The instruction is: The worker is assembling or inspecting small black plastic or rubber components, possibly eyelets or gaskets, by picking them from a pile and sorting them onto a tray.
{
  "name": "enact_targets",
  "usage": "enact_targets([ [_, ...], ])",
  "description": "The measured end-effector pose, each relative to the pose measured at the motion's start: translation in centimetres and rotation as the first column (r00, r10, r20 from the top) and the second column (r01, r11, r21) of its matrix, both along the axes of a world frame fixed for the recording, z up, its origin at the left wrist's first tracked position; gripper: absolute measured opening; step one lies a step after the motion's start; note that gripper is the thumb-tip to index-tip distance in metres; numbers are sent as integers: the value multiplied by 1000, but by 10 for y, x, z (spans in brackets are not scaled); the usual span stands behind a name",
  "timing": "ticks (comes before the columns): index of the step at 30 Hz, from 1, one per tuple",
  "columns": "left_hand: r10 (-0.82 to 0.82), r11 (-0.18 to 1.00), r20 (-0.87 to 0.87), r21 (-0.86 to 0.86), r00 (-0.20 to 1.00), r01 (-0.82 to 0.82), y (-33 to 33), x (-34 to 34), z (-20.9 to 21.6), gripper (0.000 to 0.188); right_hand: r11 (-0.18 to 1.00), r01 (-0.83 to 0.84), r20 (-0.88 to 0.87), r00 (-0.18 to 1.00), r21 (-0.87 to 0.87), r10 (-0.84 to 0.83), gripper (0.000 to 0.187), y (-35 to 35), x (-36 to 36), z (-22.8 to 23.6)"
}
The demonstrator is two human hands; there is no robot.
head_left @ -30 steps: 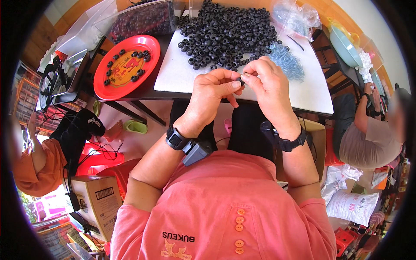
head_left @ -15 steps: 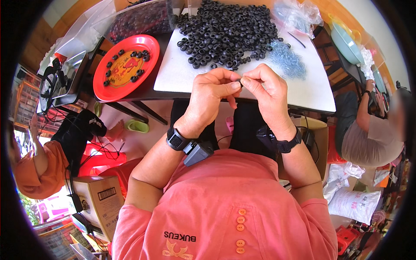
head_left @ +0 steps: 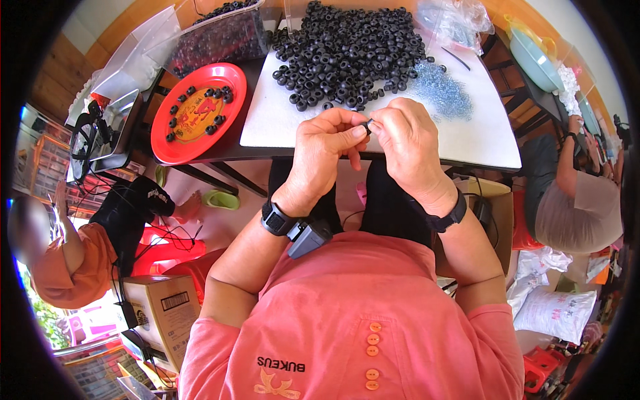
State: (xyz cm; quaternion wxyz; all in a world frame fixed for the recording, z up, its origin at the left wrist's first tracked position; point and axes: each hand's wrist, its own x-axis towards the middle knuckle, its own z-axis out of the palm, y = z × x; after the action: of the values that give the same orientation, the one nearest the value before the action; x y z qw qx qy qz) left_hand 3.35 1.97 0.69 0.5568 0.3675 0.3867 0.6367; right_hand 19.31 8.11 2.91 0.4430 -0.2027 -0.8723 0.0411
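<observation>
Head view, left hand (head_left: pixel 318 152) and right hand (head_left: pixel 408 148) pinching black bead (head_left: pixel 367 125), axis unclear

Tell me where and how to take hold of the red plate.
I'd grip the red plate by its outer rim, at its left and right edges, coming from the near side. The round rim is bare, while the black beads sit further in; a clear plastic bin stands beyond the far edge. Keep it level, since the beads could roll.
</observation>
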Motion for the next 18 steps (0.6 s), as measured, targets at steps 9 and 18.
enact_targets([
  [9,34,999,-16,-8,999,-34,0,4,0,15,992,23,55,998,126,-30,17,1,-1,5],
  [18,107,994,-71,-8,992,-108,-1,11,2,13,966,12,-115,992,-259,-43,10,0,-8,-5],
])
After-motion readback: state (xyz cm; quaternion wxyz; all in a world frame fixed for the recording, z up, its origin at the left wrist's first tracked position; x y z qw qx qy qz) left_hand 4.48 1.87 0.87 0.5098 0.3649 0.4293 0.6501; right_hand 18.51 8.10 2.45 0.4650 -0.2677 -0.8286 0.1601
